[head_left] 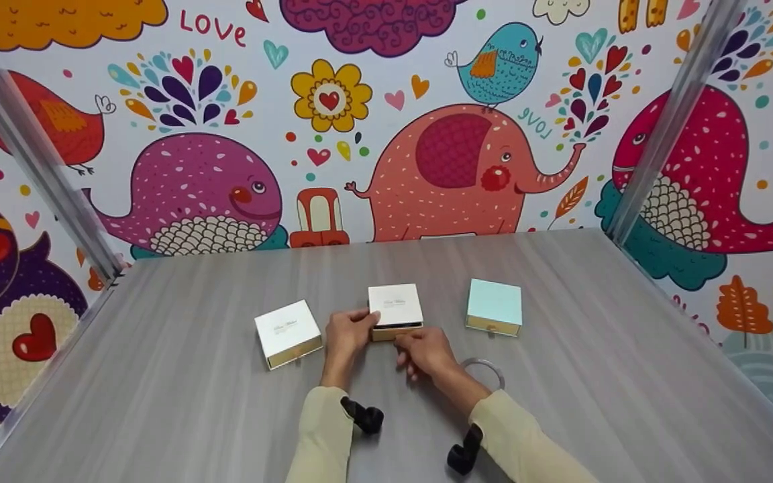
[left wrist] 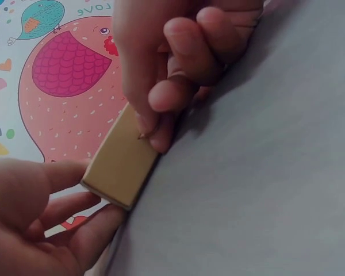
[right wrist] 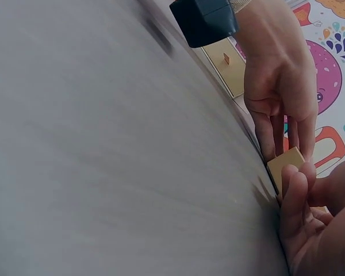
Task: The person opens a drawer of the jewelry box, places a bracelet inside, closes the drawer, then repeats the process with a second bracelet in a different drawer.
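Note:
A white-topped drawer box (head_left: 396, 303) stands mid-table, its gold drawer (head_left: 385, 333) slightly out, with a dark gap under the lid's front edge. My left hand (head_left: 347, 335) grips the box's left side, thumb near the top edge. In front, my right hand (head_left: 430, 350) pinches the small pull tab (left wrist: 142, 136) on the drawer's gold front. The left wrist view shows that front (left wrist: 118, 167) between both hands; fingertips cover most of the tab. The right wrist view shows the right fingers partly hiding the gold front (right wrist: 283, 164).
Another white drawer box (head_left: 287, 330) sits angled at the left, and a mint-topped one (head_left: 494, 303) at the right, both with gold fronts. A grey ring (head_left: 494, 367) lies by my right forearm, partly hidden. The patterned wall (head_left: 333, 161) rises behind the table (head_left: 185, 376).

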`<state>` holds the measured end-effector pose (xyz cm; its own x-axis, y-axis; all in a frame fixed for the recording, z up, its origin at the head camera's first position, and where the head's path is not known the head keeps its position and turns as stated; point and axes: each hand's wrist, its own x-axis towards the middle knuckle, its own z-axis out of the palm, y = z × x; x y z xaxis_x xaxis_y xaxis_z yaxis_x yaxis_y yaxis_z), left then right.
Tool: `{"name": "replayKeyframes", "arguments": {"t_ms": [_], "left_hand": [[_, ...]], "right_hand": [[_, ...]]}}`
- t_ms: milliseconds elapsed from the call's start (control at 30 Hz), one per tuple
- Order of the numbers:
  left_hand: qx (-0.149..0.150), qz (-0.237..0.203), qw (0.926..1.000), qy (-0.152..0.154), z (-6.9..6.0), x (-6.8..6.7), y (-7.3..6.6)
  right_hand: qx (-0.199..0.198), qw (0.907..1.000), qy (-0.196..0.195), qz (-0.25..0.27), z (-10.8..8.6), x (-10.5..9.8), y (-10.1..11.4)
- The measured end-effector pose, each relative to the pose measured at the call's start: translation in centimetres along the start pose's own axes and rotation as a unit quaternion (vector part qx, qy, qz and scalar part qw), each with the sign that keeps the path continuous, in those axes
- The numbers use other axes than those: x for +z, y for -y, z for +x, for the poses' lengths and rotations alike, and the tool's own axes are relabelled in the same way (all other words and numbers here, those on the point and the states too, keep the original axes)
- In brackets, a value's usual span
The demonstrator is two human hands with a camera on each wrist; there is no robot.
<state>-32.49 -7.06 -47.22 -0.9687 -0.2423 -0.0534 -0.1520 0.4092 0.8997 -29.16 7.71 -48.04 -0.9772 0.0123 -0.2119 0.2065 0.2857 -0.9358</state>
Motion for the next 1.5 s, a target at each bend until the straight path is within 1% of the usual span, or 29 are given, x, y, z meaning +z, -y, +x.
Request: {"name": "replayKeyframes", "arguments": {"t_ms": [167,333,567,633,833,1100,1200,1367,1500], "left_hand": [[-0.004,-0.007,1.0,0.0,0.06,0.02,0.1],[-0.007,-0.001,1.0,0.003,0.0,-0.02,0.1],[-0.003,0.011,0.9999,0.0,0.11,0.05,0.0],[-0.007,0.012,0.9999,-0.001,0.13,0.07,-0.05],[-0.005,0.002,0.9999,-0.01,0.07,0.19,-0.12],[0.0,0.001,1.0,-0.004,0.09,0.19,0.08],[-0.005,0.0,1.0,-0.002,0.15,0.24,0.15],[-0.005,0.004,1.0,0.002,0.34,0.3,0.22],[-0.008,0.006,1.0,0.0,0.34,0.23,0.17]], "right_hand": [[-0.002,1.0,-0.006,-0.002,0.0,0.21,0.04],[0.0,0.9999,-0.01,-0.004,0.09,0.31,0.05],[-0.009,0.9998,-0.017,-0.005,0.11,0.22,0.06],[-0.012,0.9997,-0.018,-0.006,0.19,0.23,0.08],[-0.023,0.9993,-0.026,-0.012,0.44,0.38,0.05],[-0.018,0.9993,-0.026,-0.018,0.58,0.39,0.05],[-0.018,0.9994,-0.024,-0.019,0.6,0.36,0.05],[-0.008,0.9995,-0.026,-0.014,0.66,0.29,0.13],[-0.007,0.9997,-0.02,-0.009,0.66,0.25,0.22]]}}
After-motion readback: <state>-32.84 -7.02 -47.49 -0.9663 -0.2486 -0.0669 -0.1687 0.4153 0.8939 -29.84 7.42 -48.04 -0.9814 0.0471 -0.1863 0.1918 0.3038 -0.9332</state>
